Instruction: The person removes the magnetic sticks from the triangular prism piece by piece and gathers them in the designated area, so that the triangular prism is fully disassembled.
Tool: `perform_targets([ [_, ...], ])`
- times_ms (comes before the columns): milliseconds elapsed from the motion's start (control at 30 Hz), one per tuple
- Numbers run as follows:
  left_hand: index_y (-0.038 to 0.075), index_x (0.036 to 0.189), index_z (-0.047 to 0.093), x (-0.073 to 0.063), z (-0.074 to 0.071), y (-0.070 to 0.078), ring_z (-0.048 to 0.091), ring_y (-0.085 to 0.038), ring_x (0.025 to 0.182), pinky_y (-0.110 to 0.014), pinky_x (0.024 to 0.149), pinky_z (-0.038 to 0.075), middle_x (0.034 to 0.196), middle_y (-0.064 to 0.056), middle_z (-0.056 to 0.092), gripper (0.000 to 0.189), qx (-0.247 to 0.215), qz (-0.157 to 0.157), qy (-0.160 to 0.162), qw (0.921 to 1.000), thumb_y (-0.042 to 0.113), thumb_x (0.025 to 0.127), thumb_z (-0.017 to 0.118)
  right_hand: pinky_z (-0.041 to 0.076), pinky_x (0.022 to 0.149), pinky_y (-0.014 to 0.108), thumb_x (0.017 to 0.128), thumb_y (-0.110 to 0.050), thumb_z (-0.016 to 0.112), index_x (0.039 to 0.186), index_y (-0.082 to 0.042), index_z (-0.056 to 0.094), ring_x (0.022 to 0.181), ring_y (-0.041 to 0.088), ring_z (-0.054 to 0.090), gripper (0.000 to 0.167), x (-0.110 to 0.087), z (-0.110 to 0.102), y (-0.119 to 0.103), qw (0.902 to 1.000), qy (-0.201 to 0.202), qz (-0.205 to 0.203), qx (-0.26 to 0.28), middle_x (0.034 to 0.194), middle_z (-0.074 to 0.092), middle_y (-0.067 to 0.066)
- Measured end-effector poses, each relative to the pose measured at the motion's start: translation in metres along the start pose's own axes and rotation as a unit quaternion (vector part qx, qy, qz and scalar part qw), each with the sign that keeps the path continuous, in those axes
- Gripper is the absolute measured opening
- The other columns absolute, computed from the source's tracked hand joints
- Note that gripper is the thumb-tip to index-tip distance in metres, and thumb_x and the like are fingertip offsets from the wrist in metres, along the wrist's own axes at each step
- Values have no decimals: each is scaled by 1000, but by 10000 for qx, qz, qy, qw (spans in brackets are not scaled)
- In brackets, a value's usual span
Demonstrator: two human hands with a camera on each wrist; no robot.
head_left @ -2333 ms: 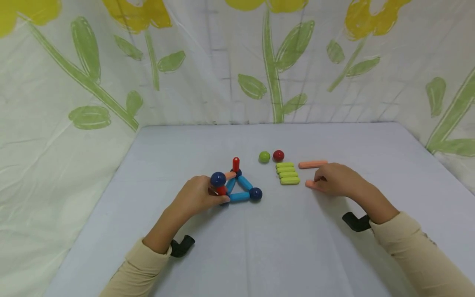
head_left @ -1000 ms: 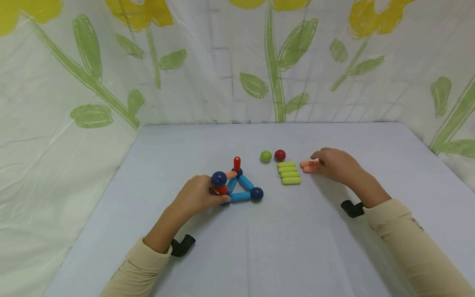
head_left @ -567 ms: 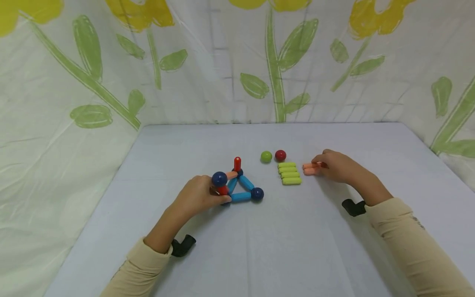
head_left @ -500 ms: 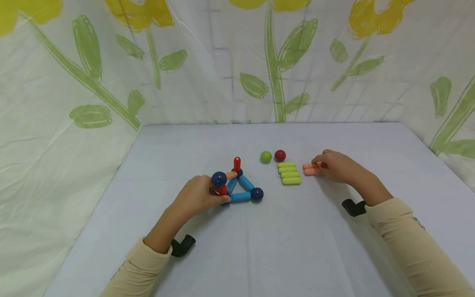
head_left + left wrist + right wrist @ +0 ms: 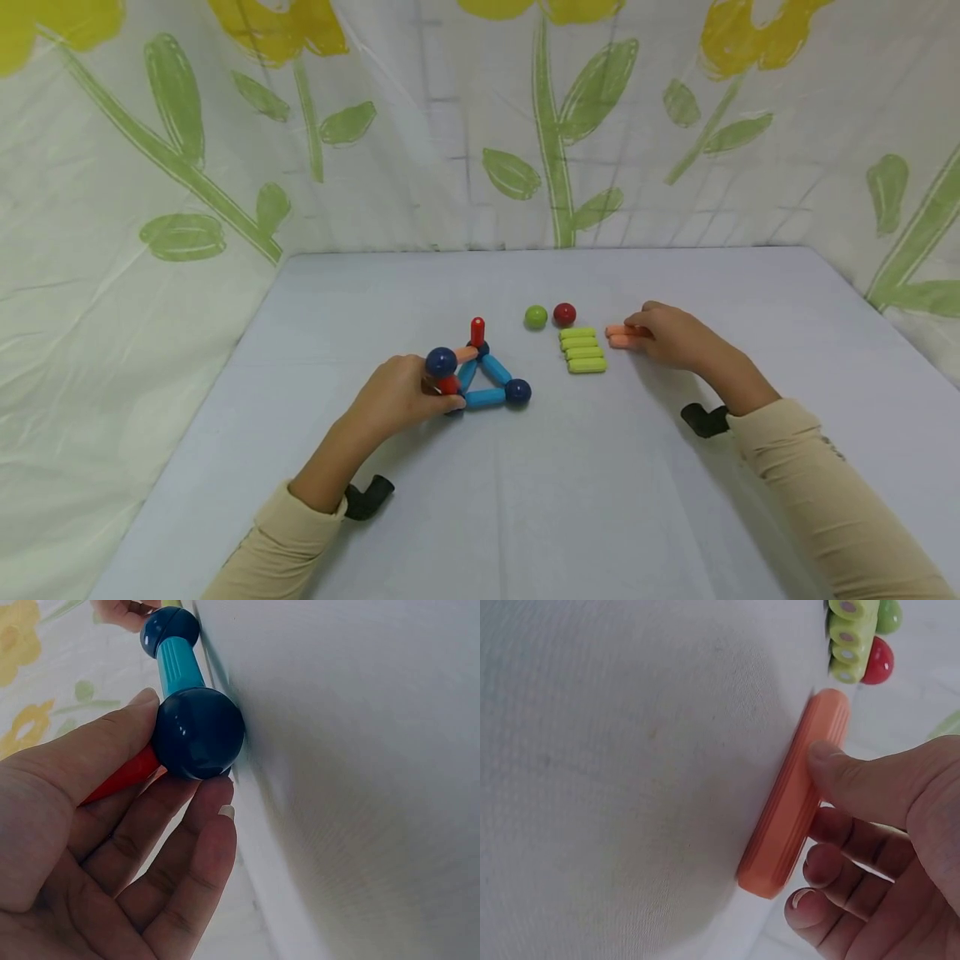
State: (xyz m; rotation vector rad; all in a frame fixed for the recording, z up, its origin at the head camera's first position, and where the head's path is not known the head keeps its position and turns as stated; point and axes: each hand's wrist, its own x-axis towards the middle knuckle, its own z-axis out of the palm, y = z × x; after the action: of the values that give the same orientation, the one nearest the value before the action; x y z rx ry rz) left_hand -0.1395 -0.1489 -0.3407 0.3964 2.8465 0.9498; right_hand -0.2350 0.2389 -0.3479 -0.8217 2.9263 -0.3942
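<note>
My left hand (image 5: 393, 396) grips a corner of a frame of magnetic building sticks and balls. Its thumb and fingers lie around a dark blue ball (image 5: 199, 733) and the red stick (image 5: 124, 778) joined to it. Blue sticks (image 5: 485, 397) form a triangle between dark blue balls (image 5: 517, 392); a second red stick (image 5: 477, 332) stands upright at the far corner. An orange stick (image 5: 466, 354) runs near the raised ball (image 5: 441, 362). My right hand (image 5: 675, 336) pinches an orange stick (image 5: 795, 799), thumb on its side, where two orange sticks lie side by side.
Several yellow-green sticks (image 5: 583, 352) lie in a row between the frame and the right hand. Behind them sit a green ball (image 5: 536, 317) and a red ball (image 5: 565, 314). A flower-printed curtain (image 5: 420, 150) hangs beyond the white table (image 5: 570, 500).
My right hand has moved away from me with the nearer orange stick, which now lies alongside the other; both then shifted slightly left. My left hand holds the frame in the same place.
</note>
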Motion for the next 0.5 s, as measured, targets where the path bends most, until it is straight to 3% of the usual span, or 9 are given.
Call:
perform_targets([
  [500,4,83,72,0,-1,0,60,-13,57,-29,53,50,72,-1,69,26,-32,-39,-17,10000,26,81,87,48,77,47,93,-5,70,122,11,63,80,27,54,34,1,-3,-1,9994,-19,-40,339,90,59,13],
])
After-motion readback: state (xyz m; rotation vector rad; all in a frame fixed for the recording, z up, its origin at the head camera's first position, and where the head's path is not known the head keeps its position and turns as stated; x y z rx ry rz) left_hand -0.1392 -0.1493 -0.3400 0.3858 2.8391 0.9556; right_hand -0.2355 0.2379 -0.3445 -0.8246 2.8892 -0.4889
